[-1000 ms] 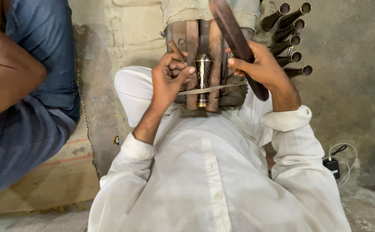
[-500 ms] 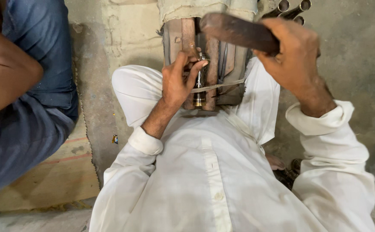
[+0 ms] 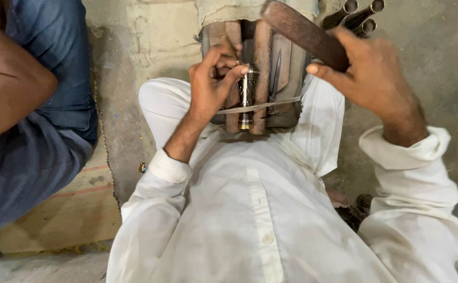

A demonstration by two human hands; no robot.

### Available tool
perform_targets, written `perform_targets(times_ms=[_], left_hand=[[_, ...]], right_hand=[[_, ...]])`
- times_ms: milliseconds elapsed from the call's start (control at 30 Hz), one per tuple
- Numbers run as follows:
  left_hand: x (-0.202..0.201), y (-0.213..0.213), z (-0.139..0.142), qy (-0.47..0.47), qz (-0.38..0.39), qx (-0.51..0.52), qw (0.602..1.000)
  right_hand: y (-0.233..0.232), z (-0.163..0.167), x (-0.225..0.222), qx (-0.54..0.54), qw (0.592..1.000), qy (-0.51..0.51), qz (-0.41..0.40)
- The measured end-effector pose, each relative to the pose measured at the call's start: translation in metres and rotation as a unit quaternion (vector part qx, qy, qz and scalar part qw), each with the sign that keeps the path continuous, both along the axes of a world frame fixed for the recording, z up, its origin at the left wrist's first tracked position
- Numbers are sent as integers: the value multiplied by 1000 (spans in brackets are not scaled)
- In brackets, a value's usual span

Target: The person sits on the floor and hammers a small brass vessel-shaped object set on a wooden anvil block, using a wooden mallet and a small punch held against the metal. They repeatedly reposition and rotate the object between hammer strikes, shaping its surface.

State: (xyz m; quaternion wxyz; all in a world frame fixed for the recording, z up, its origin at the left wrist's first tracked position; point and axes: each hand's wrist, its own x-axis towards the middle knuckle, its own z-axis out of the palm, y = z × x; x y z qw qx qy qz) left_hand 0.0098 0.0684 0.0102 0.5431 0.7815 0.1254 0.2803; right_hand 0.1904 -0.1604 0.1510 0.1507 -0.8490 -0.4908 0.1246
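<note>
Pinching the small metal piece (image 3: 246,97) against the wooden block (image 3: 263,78), the left hand (image 3: 210,86) should be keeping it steady while the right hand (image 3: 373,78), closed around the dark flat bar (image 3: 305,34) above the block, is striking squarely.

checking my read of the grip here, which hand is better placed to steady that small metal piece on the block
Left. The left hand is already at the metal piece, fingertips beside it on the wooden block. The right hand is raised to the side, gripping a dark flat bar, so it is occupied.
</note>
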Motion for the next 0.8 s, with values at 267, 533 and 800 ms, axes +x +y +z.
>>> perform_targets(times_ms=[267, 533, 800], left_hand=[[19, 20, 32, 20, -206, 185, 961], [25, 14, 51, 55, -235, 220, 945], [42, 11, 56, 81, -286, 260, 919]], right_hand=[[-37, -71, -2, 68, 973, 204, -86], [-58, -52, -12, 165, 983, -66, -51], [-69, -45, -20, 144, 979, -141, -35]])
